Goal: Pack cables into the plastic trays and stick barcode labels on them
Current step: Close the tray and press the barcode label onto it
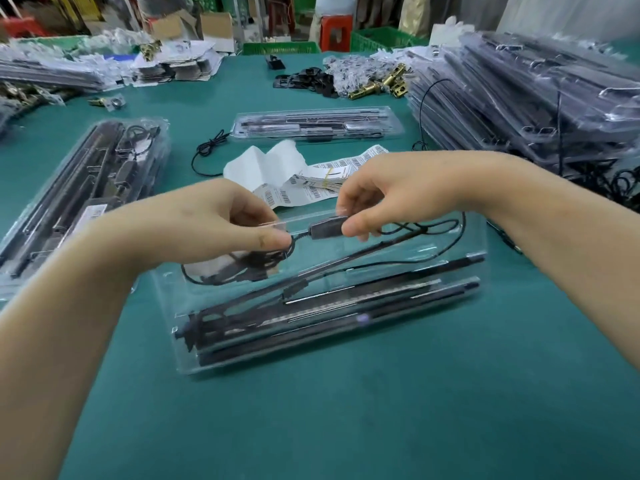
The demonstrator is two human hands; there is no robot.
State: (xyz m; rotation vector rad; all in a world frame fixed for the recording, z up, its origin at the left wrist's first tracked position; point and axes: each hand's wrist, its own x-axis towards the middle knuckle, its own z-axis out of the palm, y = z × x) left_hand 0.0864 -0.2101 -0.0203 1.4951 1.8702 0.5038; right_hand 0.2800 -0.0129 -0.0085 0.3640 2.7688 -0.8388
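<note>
While left hand (221, 220) fingers (273, 240) pinch the black cable (300, 237) by its coil, right hand (374, 195) fingers grip its USB plug (325, 228), both over the clear tray (391, 261) at worktop (346, 427) centre; barcode labels (311, 192) just behind.

A cluttered workshop beyond a teal-green tabletop

The tabletop (311, 427) has a plain teal-green surface and runs to the far end of the room, where a red plastic stool (335, 31) stands just past its edge. Left of the stool sits a green slatted crate (280, 47), and farther left are open cardboard boxes (216, 29). A second green crate (381, 39) sits right of the stool. Above the stool is a white sack (332, 5), with pale fabric (408, 12) hanging to its right. The light is even and flat.
</note>
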